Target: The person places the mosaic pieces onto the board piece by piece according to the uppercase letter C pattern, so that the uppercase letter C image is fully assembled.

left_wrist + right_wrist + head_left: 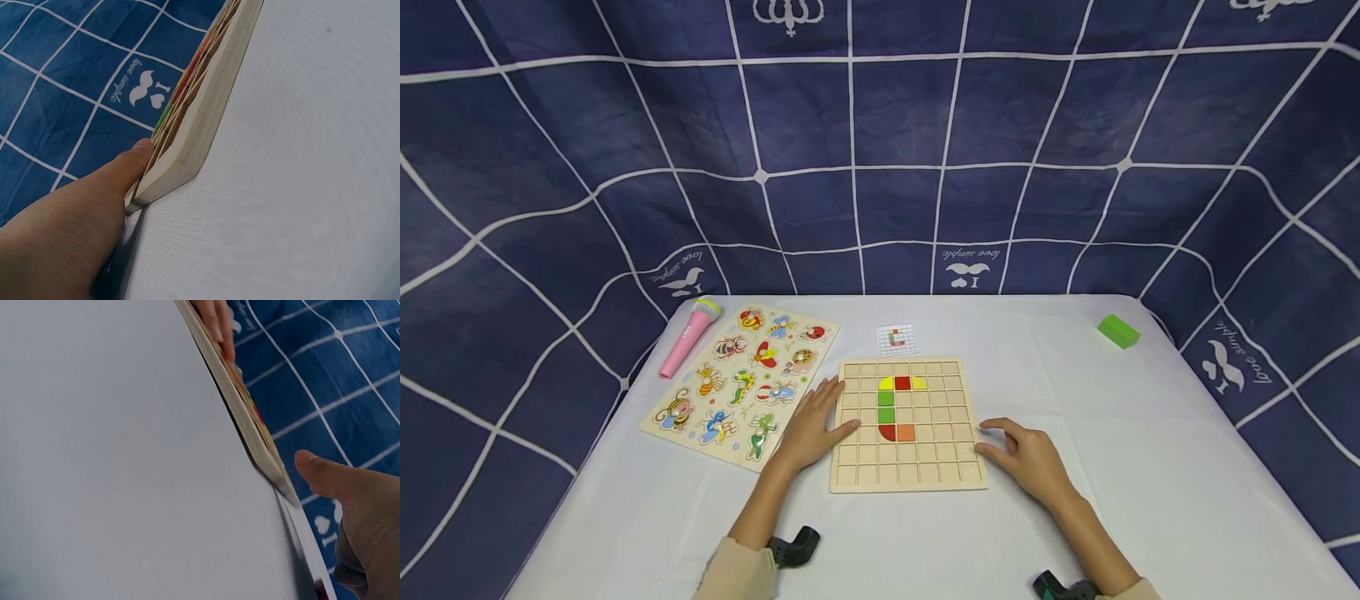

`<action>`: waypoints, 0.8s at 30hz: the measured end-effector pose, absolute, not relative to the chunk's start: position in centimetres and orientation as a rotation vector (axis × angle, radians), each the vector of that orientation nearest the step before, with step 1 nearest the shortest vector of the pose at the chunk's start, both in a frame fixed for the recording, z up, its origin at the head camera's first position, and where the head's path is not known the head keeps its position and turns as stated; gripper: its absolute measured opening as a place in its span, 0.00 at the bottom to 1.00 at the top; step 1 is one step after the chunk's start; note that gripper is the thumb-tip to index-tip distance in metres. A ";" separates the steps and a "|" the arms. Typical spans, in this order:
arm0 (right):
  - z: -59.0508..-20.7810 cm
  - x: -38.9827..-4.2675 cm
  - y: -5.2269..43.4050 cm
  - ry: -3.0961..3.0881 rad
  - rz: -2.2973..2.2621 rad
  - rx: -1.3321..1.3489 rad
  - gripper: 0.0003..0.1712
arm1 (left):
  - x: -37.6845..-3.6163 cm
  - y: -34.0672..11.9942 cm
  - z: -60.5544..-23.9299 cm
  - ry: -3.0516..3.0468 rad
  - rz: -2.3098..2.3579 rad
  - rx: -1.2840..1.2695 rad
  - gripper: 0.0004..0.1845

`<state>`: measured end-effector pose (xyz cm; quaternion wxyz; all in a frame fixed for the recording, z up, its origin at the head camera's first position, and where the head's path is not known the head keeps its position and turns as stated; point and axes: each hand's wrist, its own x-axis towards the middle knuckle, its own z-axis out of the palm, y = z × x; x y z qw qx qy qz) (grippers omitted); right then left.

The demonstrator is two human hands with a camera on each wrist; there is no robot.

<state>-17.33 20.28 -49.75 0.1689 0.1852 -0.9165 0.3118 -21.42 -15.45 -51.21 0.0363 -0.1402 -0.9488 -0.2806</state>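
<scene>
The square wooden grid board point(907, 454) sat flat between both hands, coloured tiles point(897, 407) slotted in. Left hand point(813, 427) lay relaxed, fingers flat against its edge; right hand point(1028, 457) loosely open, touching the other side. Smooth white counter point(1150, 467) underneath, animal puzzle point(741, 383) beyond the left hand.

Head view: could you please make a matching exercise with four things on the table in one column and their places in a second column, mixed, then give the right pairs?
Things:
1. pink toy microphone
2. green block
3. small pattern card
4. left hand

Places:
A. far right part of the table, alone
B. on the left edge of the grid board
C. far left, beside the animal puzzle
D. just behind the grid board

Pairs: 1-C, 2-A, 3-D, 4-B
</scene>
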 end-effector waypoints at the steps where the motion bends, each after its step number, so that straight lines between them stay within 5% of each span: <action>1: -49.8 -17.3 20.9 -2.602 0.877 0.518 0.18 | -21.4 -15.5 -51.2 -2.914 -0.864 -0.430 0.43; 12: -50.6 -17.2 27.1 -2.670 0.840 0.434 0.22 | -21.4 -15.4 -51.1 -2.910 -0.853 -0.444 0.43; 24: -51.2 -17.6 27.7 -2.672 0.794 0.426 0.16 | -21.5 -15.4 -51.1 -2.917 -0.871 -0.435 0.43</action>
